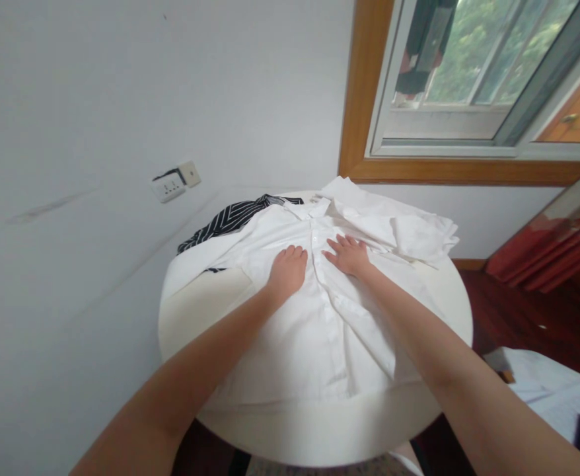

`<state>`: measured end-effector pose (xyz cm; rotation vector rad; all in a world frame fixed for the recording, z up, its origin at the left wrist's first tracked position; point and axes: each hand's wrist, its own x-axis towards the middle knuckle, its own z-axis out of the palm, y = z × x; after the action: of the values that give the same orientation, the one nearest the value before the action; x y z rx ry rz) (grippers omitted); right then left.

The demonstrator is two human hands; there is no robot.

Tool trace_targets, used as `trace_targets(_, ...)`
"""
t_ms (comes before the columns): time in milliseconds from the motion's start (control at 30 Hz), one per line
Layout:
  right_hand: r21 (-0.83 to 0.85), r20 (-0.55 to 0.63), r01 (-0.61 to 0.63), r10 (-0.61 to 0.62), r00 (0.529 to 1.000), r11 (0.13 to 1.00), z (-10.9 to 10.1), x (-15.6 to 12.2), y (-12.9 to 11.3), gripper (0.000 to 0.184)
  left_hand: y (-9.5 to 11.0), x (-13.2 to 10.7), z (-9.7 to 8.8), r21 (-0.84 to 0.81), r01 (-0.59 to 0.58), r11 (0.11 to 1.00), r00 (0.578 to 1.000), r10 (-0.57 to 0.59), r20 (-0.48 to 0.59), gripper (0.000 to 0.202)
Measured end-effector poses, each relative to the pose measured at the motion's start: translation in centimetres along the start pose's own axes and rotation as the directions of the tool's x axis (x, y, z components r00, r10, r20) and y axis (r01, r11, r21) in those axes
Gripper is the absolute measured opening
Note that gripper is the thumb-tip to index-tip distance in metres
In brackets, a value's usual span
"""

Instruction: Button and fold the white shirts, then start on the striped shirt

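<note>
A white button-up shirt [294, 350] lies spread front-up on a round white table [270, 436], its collar toward the wall and its hem toward me. My left hand [289, 270] rests on the chest of the shirt, left of the button strip, palm down with the fingers close together. To the right of the buttons, my right hand [348, 255] presses flat on the cloth with its fingers spread. One sleeve reaches out to the left table edge; the other lies bunched at the right. Creases run down the lower front.
A black-and-white striped cloth [225, 221] lies partly under the shirt at the back left. Behind the table are a wall with a socket [168, 186] and a wood-framed window [357, 168]. Papers [562, 390] are at the lower right, near a red curtain [552, 254].
</note>
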<state>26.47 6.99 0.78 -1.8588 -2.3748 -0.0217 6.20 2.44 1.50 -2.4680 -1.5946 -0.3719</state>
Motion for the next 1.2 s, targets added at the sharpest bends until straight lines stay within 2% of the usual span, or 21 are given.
trace_targets(100, -0.018, -0.052, 0.017, -0.018, 0.998, 1.0, -0.3, 0.2, 0.1, 0.062, 0.8, -1.6, 0.6, -0.049, 0.03, 0.998, 0.999, -0.03, 0.012, 0.043)
trace_targets(233, -0.052, -0.102, 0.059, -0.064, 0.993, 0.997, -0.6, 0.5, 0.1, 0.059, 0.6, -2.5, 1.4, -0.096, 0.051, 0.994, 0.998, -0.047, 0.039, 0.056)
trace_targets(400, -0.092, -0.141, 0.105, -0.117, 0.983, 0.99, -1.3, 0.8, 0.0, 0.052, -0.1, -1.5, 1.2, -0.097, 0.044, 0.994, 0.995, -0.035, 0.094, 0.061)
trace_targets(467, -0.104, -0.178, 0.161, -0.178, 0.968, 0.981, -1.8, 0.6, -0.2, 0.048, -0.2, -1.0, 1.1, -0.092, 0.056, 0.994, 0.992, -0.045, 0.119, 0.061)
trace_targets(567, -0.106, -0.201, 0.287, -0.303, 0.931, 0.952, -2.8, -0.3, -0.9, 0.04, -0.1, -0.5, 1.0, -0.09, 0.097, 0.991, 0.982, -0.081, 0.171, 0.06)
trace_targets(633, -0.038, -0.209, 0.295, -0.296, 0.932, 0.955, -3.6, -1.5, -1.4, 0.036, -0.1, -0.4, 1.1, -0.096, 0.111, 0.989, 0.975, -0.089, 0.203, 0.061)
trace_targets(700, 0.118, -0.158, 0.234, -0.215, 0.964, 0.965, -4.4, -3.0, -1.8, 0.034, -0.2, -0.3, 1.2, -0.104, 0.11, 0.988, 0.976, -0.087, 0.201, 0.062)
trace_targets(767, 0.336, 0.025, 0.171, -0.191, 0.981, 0.926, -5.1, -4.6, -1.8, 0.041, -0.2, -0.4, 1.3, -0.113, 0.106, 0.988, 0.981, -0.086, 0.174, 0.062)
trace_targets(833, 0.526, 0.22, 0.121, -0.272, 0.937, 0.842, -5.5, -6.0, -1.4, 0.051, -0.3, -0.5, 1.3, -0.122, 0.107, 0.987, 0.985, -0.089, 0.146, 0.06)
trace_targets(867, 0.59, 0.272, 0.108, -0.323, 0.906, 0.8, -5.6, -6.5, -1.1, 0.052, -0.3, -0.6, 1.2, -0.123, 0.109, 0.986, 0.987, -0.092, 0.132, 0.058)
trace_targets(967, 0.677, 0.292, 0.138, -0.437, 0.851, 0.723, -5.3, -7.3, 0.0, 0.048, 0.2, -0.8, 0.1, -0.109, 0.078, 0.991, 0.995, -0.07, 0.073, 0.046)
trace_targets(1067, 0.724, 0.278, 0.169, -0.507, 0.816, 0.669, -4.7, -7.2, 0.9, 0.041, 1.0, -1.0, -2.1, -0.107, 0.022, 0.994, 0.999, -0.018, 0.032, 0.032)
trace_targets(1133, 0.753, 0.283, 0.158, -0.531, 0.798, 0.639, -4.4, -7.0, 1.3, 0.037, 1.7, -1.1, -3.6, -0.164, -0.004, 0.987, 0.998, 0.014, 0.061, 0.025)
trace_targets(1200, 0.771, 0.3, 0.137, -0.544, 0.784, 0.622, -4.1, -6.9, 1.6, 0.035, 2.3, -1.3, -4.8, -0.256, -0.028, 0.966, 0.988, 0.066, 0.141, 0.021)
